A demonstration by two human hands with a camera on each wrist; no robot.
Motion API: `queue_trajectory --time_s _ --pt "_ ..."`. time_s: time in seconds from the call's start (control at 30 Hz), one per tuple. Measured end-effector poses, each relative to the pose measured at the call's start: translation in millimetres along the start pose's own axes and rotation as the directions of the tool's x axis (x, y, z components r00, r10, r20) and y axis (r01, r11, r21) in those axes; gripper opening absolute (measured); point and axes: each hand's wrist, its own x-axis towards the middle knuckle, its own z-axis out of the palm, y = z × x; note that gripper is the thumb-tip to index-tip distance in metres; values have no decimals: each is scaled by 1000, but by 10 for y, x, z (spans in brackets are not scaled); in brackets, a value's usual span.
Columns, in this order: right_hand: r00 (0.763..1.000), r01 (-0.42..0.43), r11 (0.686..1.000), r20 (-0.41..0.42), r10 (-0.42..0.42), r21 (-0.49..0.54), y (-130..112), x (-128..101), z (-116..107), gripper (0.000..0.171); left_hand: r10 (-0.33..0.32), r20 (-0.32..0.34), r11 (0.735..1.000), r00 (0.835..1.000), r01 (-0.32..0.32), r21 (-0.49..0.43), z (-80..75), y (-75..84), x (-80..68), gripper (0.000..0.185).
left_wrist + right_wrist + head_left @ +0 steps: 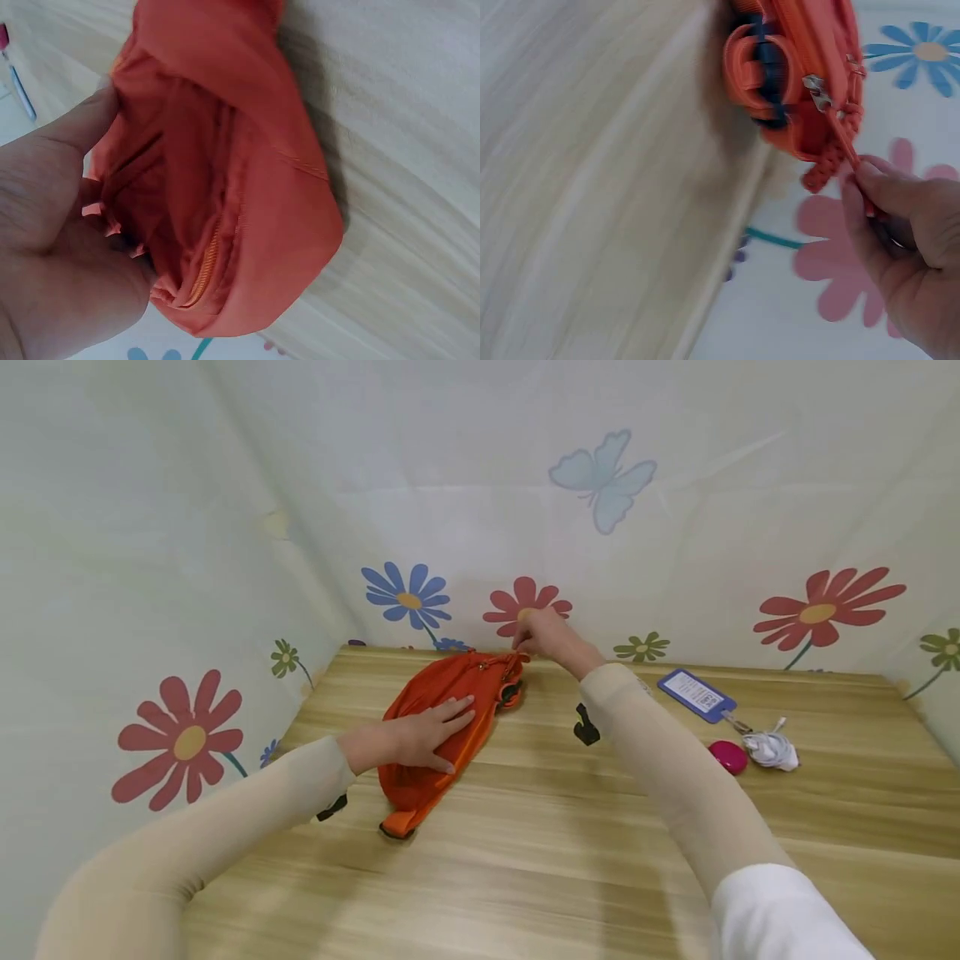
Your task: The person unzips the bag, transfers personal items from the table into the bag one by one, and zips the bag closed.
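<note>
The soft orange fabric pouch (442,718), near the wooden table's (570,852) far edge, is being pressed flat by the left hand (420,737); its braided orange zipper cord (844,146) is being pinched by the right hand (543,635).

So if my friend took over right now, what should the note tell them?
Left hand: lies flat on the orange waist bag, pressing it to the wooden table.
Right hand: pinches the braided zipper pull cord at the bag's far end.
Done: bag pinned down, cord gripped.
Left: probably running the zipper along. I cannot tell how far it has gone.
</note>
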Motion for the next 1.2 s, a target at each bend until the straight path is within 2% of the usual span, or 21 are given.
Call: queue_trajectory --time_s 0.07,0.27,0.37,0.47,0.53,0.6,0.67,0.73,0.83,0.9,1.07,1.13,1.2 --pt "999 -36 999 -6 36 -3 18 2 6 12 -1 -10 1000 1000 1 2 24 23 -1 96" --pt "999 -34 998 17 35 -44 34 -51 24 12 -28 5 999 1000 28 -22 -16 19 46 96" --pt "998 -3 998 59 7 -58 27 -114 2 13 -9 -24 999 1000 8 -42 -136 -14 90 80" --pt "997 33 998 76 -29 -54 -12 -163 -9 16 19 -140 999 990 -25 -46 -297 -84 191 52" --pt "996 33 998 80 -29 -50 -41 -177 5 20 21 -243 998 970 -35 -54 -409 -124 296 38" --pt "996 13 998 88 -8 -58 -68 -176 36 25 0 -331 997 944 -26 -72 -498 -159 420 33" --pt "992 -22 998 120 30 -65 -82 -172 79 33 -35 -379 995 925 -2 -97 -574 -172 543 36" --pt "988 -41 996 146 53 -86 -83 -161 129 40 -68 -394 992 917 21 -122 -624 -176 664 41" --pt "981 -63 996 179 74 -68 -74 -170 183 41 -77 -375 992 924 35 -118 -659 -166 806 48" --pt "982 -42 999 183 47 -33 -64 -181 207 34 -67 -366 994 928 30 -107 -659 -151 865 49" --pt "978 -12 991 208 -16 134 -54 -215 192 26 -25 -392 998 920 3 -57 -633 -128 905 32" --pt "979 -17 988 202 -15 153 -58 -228 165 27 -23 -406 999 914 3 -49 -628 -131 901 24" --pt "985 -19 992 173 -3 127 -58 -234 146 27 -34 -422 999 906 13 -52 -626 -146 896 19"
